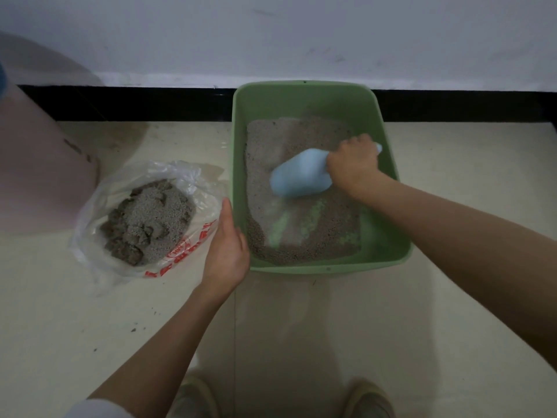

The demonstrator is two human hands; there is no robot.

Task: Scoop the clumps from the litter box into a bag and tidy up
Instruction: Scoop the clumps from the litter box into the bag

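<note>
**Scoop in the litter, bag beside the box**

Against the white wall, a green rectangular plastic litter box (388, 164) is sitting on the cream tiled floor (301, 327). Inside it, the right hand (352, 165) is closing its grip round a pale blue plastic scoop (298, 176), which is lying on the grey litter (301, 236). The left hand (226, 251), fingers straight, is resting against the box's left wall, just beside a clear plastic bag (99, 260) holding scooped clumps (150, 215).

wall: white painted wall (301, 34) at top, few dark scuff marks
skirting: black skirting strip (135, 104) along wall's foot
floor: cream glossy tile floor (452, 297) below skirting, dirt specks twd lower left, grit near the bin
bin: pinkish bin (33, 164) far left, standing on floor, in front of wall, edge blurred
light: dim, soft shadow on wall behind bin
</note>
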